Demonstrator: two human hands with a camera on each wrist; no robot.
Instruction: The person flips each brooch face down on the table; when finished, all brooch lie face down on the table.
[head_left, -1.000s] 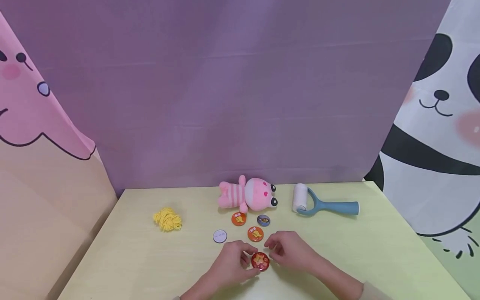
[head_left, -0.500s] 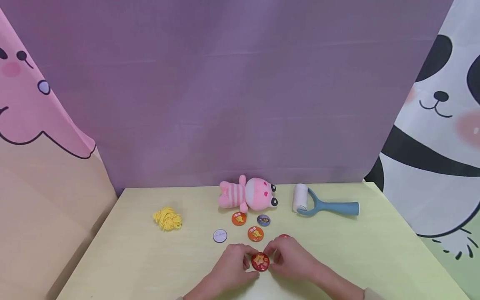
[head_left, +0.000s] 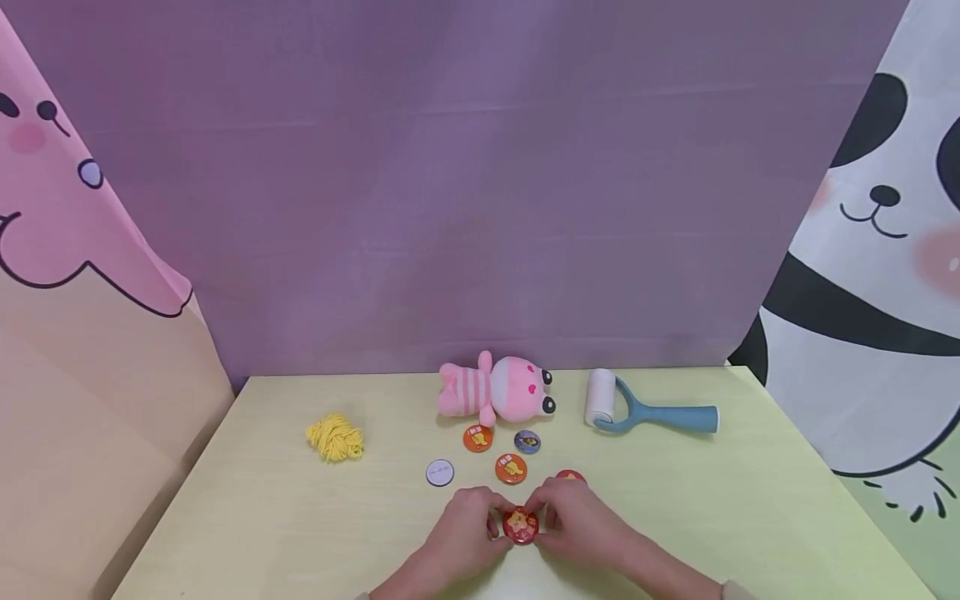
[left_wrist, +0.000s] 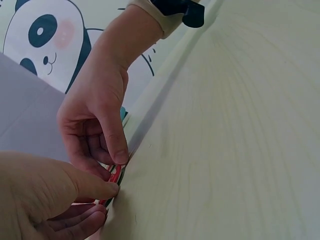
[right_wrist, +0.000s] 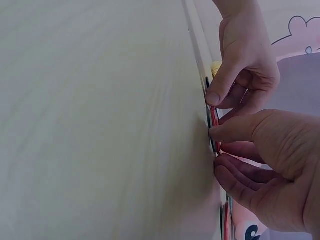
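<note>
A round red pin badge with a yellow star figure lies near the front middle of the table, between my two hands. My left hand pinches its left edge with thumb and fingers. At the right edge, my right hand holds it the same way, thumb in front and index finger behind. The left wrist view shows the red rim edge-on, low over the tabletop between both thumbs. Just behind the right hand, a second red badge is partly hidden by the knuckles.
Beyond the hands lie two orange badges, a blue badge and a white badge. A pink striped plush toy lies farther back. Yellow yarn is left, a blue-handled lint roller right.
My right hand has come in from beside the badge and now grips its right edge. The second red badge has come into view behind it. My left hand stays almost in place.
</note>
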